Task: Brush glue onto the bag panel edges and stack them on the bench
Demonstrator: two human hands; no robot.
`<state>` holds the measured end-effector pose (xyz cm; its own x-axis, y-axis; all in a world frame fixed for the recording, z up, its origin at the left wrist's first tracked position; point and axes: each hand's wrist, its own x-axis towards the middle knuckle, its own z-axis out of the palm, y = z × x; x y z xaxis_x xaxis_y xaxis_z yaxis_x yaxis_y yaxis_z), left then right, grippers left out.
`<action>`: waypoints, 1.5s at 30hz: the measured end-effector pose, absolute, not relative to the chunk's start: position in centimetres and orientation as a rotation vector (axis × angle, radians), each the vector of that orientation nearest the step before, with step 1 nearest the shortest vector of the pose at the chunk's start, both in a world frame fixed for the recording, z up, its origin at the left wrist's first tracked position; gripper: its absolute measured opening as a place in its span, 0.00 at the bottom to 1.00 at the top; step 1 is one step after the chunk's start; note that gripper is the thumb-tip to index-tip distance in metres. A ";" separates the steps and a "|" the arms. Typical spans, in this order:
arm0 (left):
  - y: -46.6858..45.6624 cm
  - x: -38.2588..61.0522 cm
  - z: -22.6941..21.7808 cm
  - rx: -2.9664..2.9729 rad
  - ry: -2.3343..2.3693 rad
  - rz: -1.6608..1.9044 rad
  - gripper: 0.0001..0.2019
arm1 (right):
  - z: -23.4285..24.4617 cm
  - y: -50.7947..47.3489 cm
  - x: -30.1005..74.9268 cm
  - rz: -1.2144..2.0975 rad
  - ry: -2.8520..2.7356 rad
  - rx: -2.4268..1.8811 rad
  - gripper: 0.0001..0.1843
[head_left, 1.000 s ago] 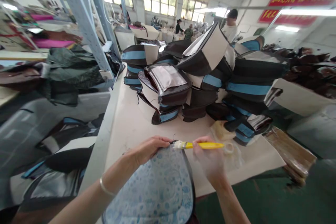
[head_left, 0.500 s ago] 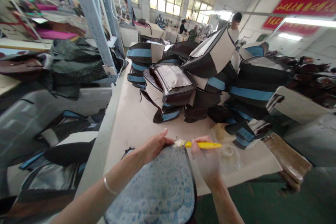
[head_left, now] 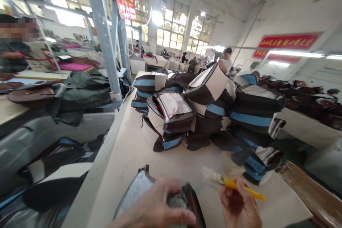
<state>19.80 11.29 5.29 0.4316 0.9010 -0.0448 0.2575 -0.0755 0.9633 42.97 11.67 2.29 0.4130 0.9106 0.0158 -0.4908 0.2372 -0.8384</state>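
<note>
In my right hand [head_left: 239, 203] is a brush [head_left: 244, 187] with a yellow handle, gripped between thumb and fingers. Its pale bristles are blurred and point left over the table, apart from the panel. My left hand [head_left: 160, 205], smeared by motion, is curved over a bag panel [head_left: 133, 192] with a blue-patterned face and dark edging, thumb and fingers on either side of its upper part. The panel looks bent, with a dark surface showing at its right. Its lower part is hidden by my hand and the frame edge.
Stacked black, white and blue bag pieces [head_left: 171, 114] stand on the pale table [head_left: 125, 153]. A bin [head_left: 98, 123] of similar pieces is at left, beside a metal post [head_left: 104, 32]. Brown cardboard [head_left: 307, 181] lies at right. Other people work in the background.
The brush has left the panel's top edge and moved right with my right hand. My left hand has come over the panel, which now looks bent. The view has tilted up.
</note>
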 end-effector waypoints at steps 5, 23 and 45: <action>10.0 21.4 4.6 1.594 1.426 0.795 0.11 | 2.6 11.3 42.4 1.004 -0.648 -0.917 0.10; 9.4 19.9 2.9 1.091 0.979 0.838 0.12 | 3.8 10.9 39.6 0.598 -1.434 -1.292 0.09; 9.3 20.3 0.8 0.942 0.820 0.890 0.09 | 3.9 11.4 39.9 0.471 -1.574 -1.261 0.08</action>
<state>20.31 9.27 0.84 0.4003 0.8962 -0.1911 -0.2637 0.3124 0.9126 39.85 11.42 3.92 0.0692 0.8842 0.4620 0.4852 0.3748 -0.7900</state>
